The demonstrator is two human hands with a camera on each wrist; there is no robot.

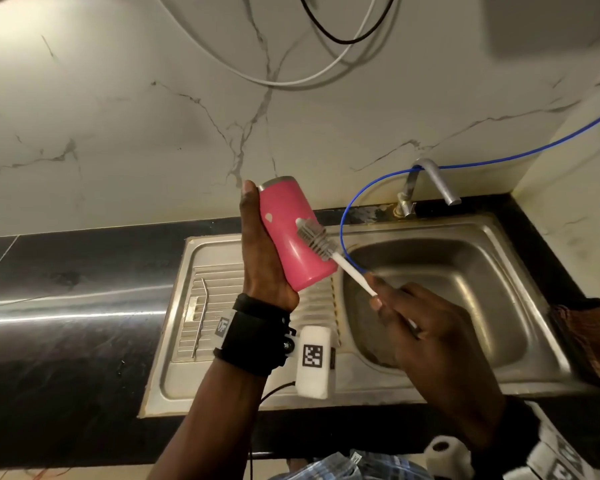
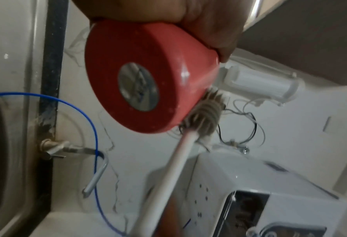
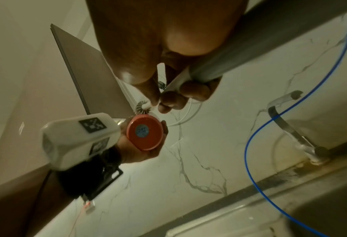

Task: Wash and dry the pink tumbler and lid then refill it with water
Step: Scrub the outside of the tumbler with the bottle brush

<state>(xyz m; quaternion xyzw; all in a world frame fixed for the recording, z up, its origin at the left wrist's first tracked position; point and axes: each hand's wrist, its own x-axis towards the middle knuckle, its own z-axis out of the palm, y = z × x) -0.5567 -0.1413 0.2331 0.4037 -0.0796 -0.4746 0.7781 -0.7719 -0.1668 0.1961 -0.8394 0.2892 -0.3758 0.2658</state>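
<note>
The tumbler's [image 1: 293, 233] mouth faces away, its inside unseen. The brush [image 2: 204, 110] blurs in the left-wrist view. No lid shows.

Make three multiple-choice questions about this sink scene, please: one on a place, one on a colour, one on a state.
1. Where does the brush head touch?
A. the outer side of the tumbler
B. the tap
C. the sink floor

2. What colour is the thin hose looping into the sink?
A. green
B. blue
C. yellow

3. How is the tumbler held?
A. standing on the counter
B. lying in the sink
C. tilted in the left hand, above the sink

Answers: 1 A, the bristles lie on the pink wall; 2 B, the hose is plainly blue; 3 C, the left hand grips it in the air while the right hand holds the brush handle.
</note>
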